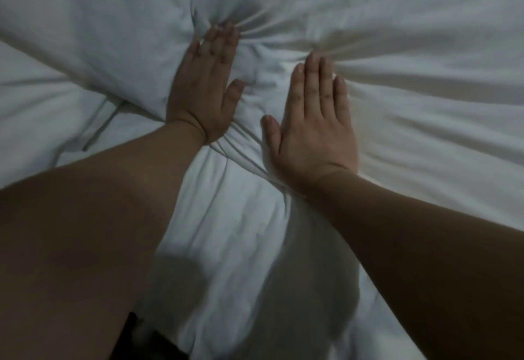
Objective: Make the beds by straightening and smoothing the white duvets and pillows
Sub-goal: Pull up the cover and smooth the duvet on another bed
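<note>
A white duvet [411,56] fills nearly the whole view, creased in folds that fan out from the middle. My left hand [202,87] lies flat on it left of centre, fingers straight and together, pressing the cloth. My right hand [314,121] presses flat beside it, fingers straight, thumb spread to the left. Wrinkles bunch ahead of both sets of fingertips and between the two wrists. A puffed white fold or pillow [85,33] rises at the upper left beside my left hand.
A dark strip [147,339] shows past the duvet's near edge at the bottom left, beside my left forearm. A grey seam or gap [99,129] runs under the puffed fold at the left. White bedding covers the remainder.
</note>
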